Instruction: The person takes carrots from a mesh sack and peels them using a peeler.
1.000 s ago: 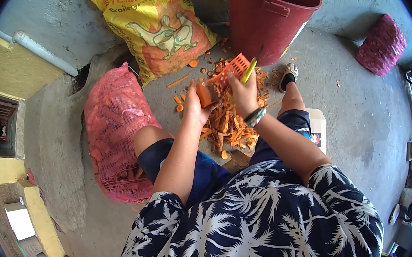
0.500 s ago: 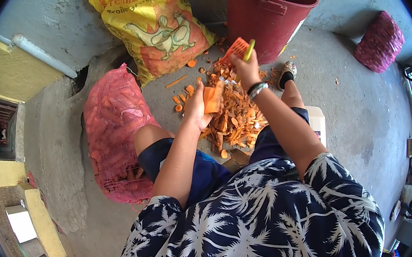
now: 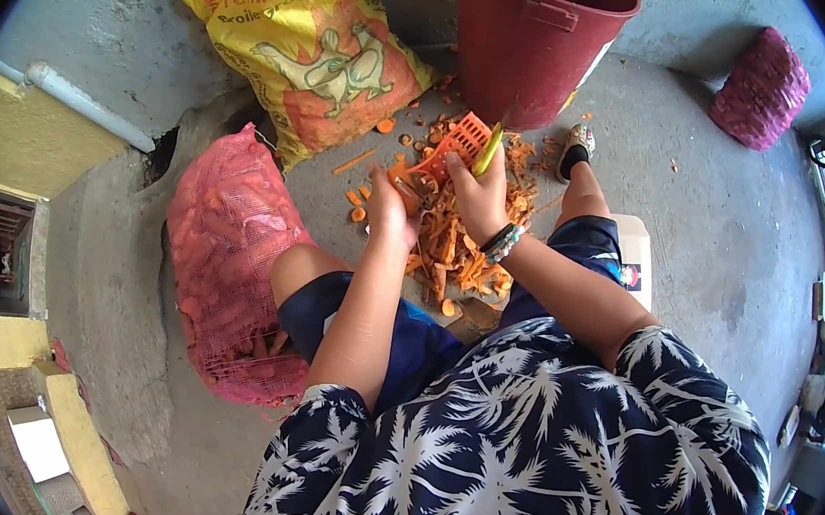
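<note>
Head view: left hand (image 3: pixel 388 212) grips a carrot (image 3: pixel 407 190); right hand (image 3: pixel 482 195) grips a slotted tool (image 3: pixel 464 141) at its two o'clock, best stroked clear of fingers.

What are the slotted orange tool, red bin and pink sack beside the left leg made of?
Slotted orange tool: probably smooth plastic, evenly coloured with regular openings. Red bin: likely plastic, dull, with a moulded-looking handle. Pink sack: apparently synthetic mesh, matte, its weave see-through.

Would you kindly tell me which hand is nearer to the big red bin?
The right hand: in the picture it is below the red bin and slightly to its left. The left hand is also below it but farther left.
</note>
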